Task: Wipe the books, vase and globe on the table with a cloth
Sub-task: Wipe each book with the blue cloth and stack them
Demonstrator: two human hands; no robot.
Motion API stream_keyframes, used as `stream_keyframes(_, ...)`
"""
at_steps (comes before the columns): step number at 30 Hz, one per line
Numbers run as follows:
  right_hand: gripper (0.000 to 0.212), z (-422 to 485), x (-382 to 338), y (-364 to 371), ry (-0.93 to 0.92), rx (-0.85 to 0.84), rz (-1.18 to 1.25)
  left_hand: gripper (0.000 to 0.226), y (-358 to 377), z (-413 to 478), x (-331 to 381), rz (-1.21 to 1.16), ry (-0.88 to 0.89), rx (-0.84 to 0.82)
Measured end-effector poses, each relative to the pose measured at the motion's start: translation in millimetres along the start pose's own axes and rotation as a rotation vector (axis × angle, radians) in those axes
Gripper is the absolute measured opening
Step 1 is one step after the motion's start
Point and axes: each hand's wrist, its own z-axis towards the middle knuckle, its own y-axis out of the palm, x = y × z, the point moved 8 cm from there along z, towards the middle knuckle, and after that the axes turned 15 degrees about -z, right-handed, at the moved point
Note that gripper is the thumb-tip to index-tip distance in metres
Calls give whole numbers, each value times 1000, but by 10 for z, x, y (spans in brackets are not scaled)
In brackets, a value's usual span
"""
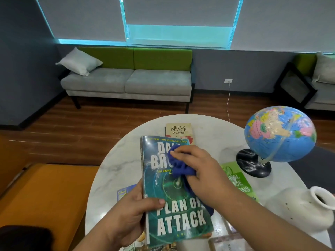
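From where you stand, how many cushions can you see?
2: a cushion on the left sofa; another cushion on the right sofa. Others may be hidden.

Left hand (130, 212) low, thumb clamped over paperback (179, 221), right hand (199, 171) extended forward, fingers (182, 150) curled on blue cloth (178, 168)

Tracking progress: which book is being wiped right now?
The teal Plan of Attack book, gripped by the left hand while the right hand presses the blue cloth on its cover; the other books lie flat on the table.
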Motion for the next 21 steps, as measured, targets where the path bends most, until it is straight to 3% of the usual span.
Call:
stream_keyframes(5, 59, -223, -400, 201, -382, -189, -120, 75, -15, -2, 12, -4, 34, 19)
stream_keyframes(10, 61, -72, 28, 25, -34, -39, -3, 76, 11, -3, -11, 3, 0, 6)
stream_keyframes(12, 63, -133, -156, 61, -139, -80, -68, 74, 34, 6, 1, 9, 10, 2)
stream_keyframes(15, 50, -273, -483, 195, -423, -171, -139, 74, 49, -2, -4, 15, 27, -2)
stream_keyframes(16, 48, -238, -455, 201, -429, -175, -127, 75, 37, 1, -11, 11, 26, 3)
stream_keyframes(19, 55, -53, -81, 104, -131, -94, -6, 78, 5, 13, -17, 15, 4, 6)
stream_keyframes(21, 57, -77, -49, 81, -95, -58, -22, 74, 9, 18, -3, 14, 0, 3)
